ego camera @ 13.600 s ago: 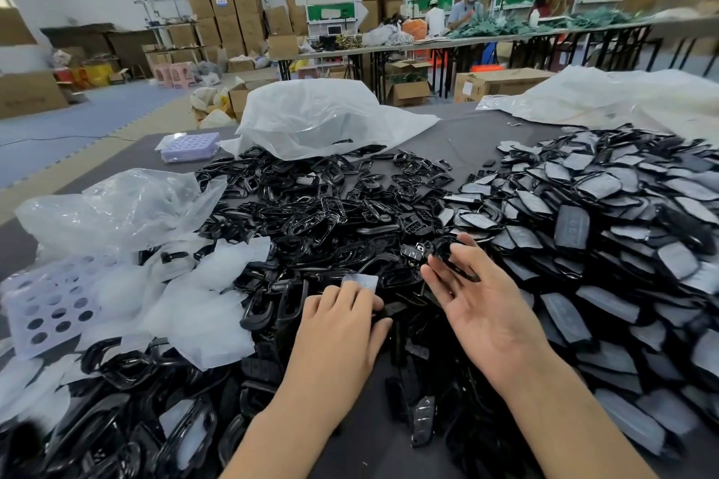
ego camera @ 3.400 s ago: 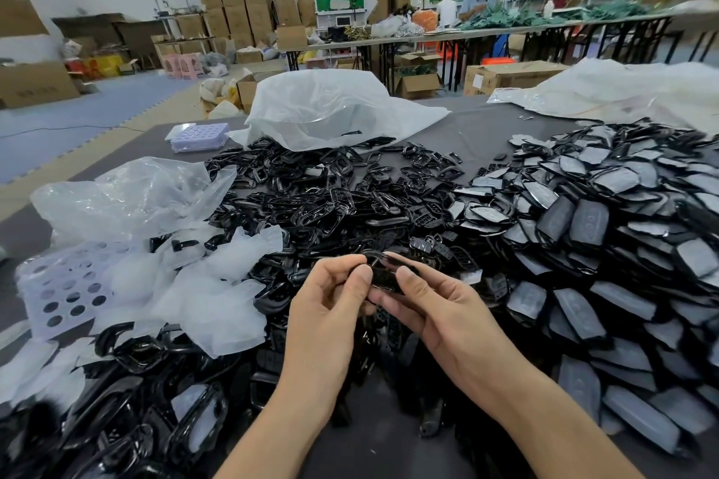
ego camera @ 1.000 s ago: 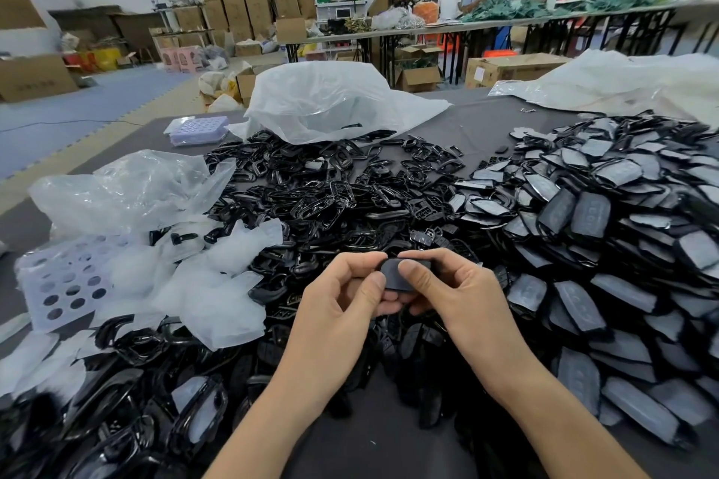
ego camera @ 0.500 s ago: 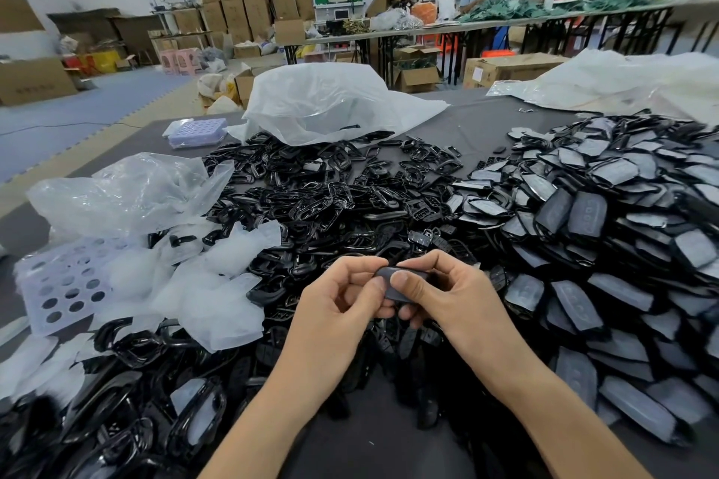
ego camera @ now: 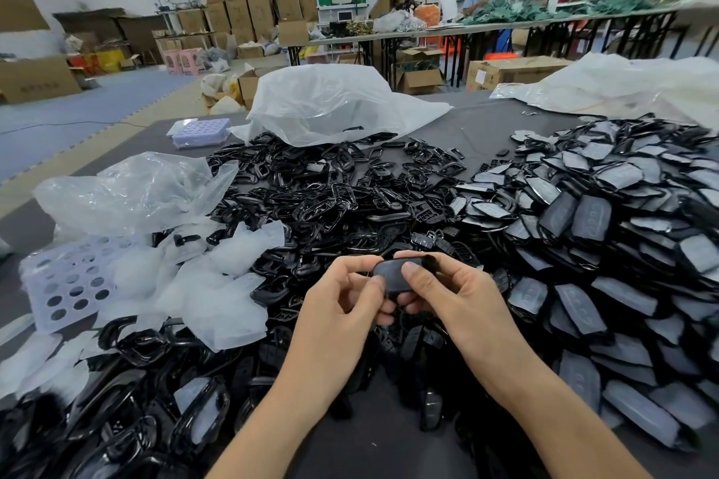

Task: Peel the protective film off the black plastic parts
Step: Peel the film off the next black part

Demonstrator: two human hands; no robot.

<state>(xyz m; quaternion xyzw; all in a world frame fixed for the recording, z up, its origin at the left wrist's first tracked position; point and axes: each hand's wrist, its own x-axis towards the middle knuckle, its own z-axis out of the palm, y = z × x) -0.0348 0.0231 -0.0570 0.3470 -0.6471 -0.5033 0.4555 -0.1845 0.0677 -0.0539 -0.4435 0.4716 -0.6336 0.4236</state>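
Head view, frame centre: a black plastic part (ego camera: pixel 389 277) is held with its long axis left to right, clamped by the right hand (ego camera: pixel 463 299); its left end is pinched by fingers of the left hand (ego camera: pixel 334 311), likeliest to start the peel

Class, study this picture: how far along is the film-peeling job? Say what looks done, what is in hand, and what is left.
Done: loose whitish film scraps lie heaped on the left, beside glossy bare black frames. In hand: the left hand and right hand pinch one black part between them. Left: a large pile of parts with greyish film still on, at right.
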